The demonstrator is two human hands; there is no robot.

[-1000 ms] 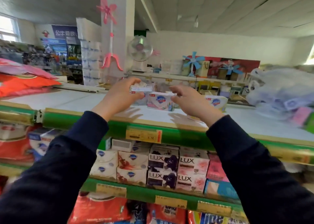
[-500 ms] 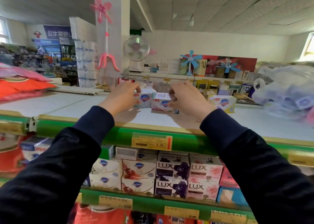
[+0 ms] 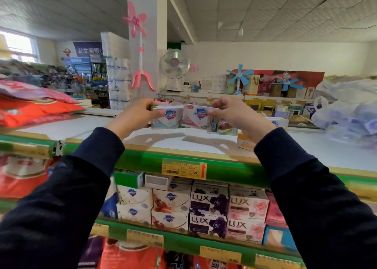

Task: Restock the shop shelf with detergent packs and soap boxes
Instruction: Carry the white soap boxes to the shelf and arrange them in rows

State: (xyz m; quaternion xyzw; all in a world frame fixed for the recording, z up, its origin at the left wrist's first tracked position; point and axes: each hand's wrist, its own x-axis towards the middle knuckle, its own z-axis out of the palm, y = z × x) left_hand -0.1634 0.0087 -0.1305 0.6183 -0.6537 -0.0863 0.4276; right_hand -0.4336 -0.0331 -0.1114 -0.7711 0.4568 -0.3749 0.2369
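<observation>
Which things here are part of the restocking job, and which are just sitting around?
Job: left hand and right hand, each holding a Safeguard soap box; top shelf; Lux boxes below.
Around: plastic bag, pink fan, blue fan.

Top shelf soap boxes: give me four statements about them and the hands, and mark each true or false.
1. The left hand holds a Safeguard box. True.
2. The right hand is empty. False: it grips a second Safeguard box.
3. LUX boxes sit on the shelf below. True.
4. The price tag reads 9.90. False: it reads 4.50.
</observation>
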